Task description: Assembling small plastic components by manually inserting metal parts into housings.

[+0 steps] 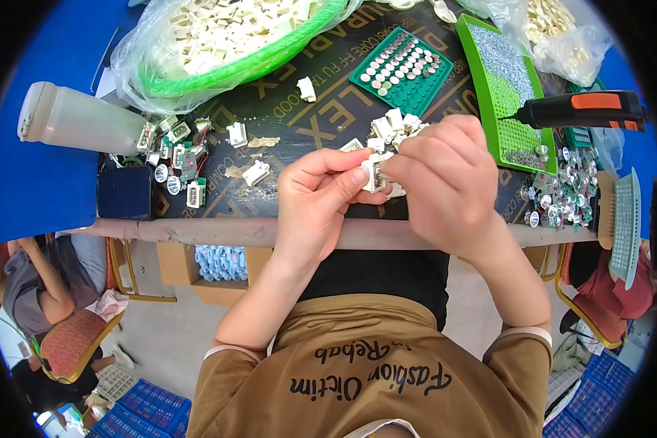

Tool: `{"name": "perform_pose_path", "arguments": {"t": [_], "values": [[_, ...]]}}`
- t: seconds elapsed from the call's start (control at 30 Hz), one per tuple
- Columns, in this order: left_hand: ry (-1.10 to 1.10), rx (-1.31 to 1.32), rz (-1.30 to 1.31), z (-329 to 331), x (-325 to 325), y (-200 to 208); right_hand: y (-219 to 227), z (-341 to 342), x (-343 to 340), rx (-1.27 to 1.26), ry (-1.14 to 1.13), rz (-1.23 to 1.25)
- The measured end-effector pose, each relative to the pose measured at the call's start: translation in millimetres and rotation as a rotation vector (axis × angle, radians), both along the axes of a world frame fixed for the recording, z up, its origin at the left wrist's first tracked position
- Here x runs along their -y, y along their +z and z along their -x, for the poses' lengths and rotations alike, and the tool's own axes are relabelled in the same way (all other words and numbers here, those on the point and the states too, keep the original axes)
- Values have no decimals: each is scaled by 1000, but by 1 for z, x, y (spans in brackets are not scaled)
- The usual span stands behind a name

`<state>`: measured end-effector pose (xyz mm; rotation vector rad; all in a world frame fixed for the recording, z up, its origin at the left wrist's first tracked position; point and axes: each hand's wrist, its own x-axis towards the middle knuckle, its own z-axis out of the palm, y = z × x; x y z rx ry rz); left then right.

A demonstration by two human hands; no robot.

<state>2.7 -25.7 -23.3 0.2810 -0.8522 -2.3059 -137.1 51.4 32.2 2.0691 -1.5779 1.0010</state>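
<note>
Between the thumb and fingers of my left hand (310,197) is a small white plastic housing (373,175), held just above the near part of the table. My right hand (452,182) is closed, its fingertips pressed together at the right side of that housing. Whatever those fingertips may pinch is hidden. Right behind the hands lies a pile of similar white housings (393,125), partly covered by the right hand. A few single housings, one of them a loose white housing (255,173), lie to the left of my left hand.
A green basket (270,69) of white parts stands far left, near a translucent bottle (80,117). Small circuit boards (179,157) lie left, more boards (562,201) right. A teal tray (414,87) holds metal discs. An electric screwdriver (577,111) overhangs a green screw tray (489,109).
</note>
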Motion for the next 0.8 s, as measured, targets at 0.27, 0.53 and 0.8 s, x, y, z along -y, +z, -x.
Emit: {"name": "perform_pose_path", "arguments": {"t": [0.27, 0.53, 0.8], "values": [[44, 20, 53, 0, -3, 3, -3, -7, -9, 138, -93, -6], [63, 2, 321, -1, -3, -2, 4, 6, -7, 1652, 115, -749], [30, 6, 316, -6, -3, -4, -1, -3, -14, 1643, 209, -715]]}}
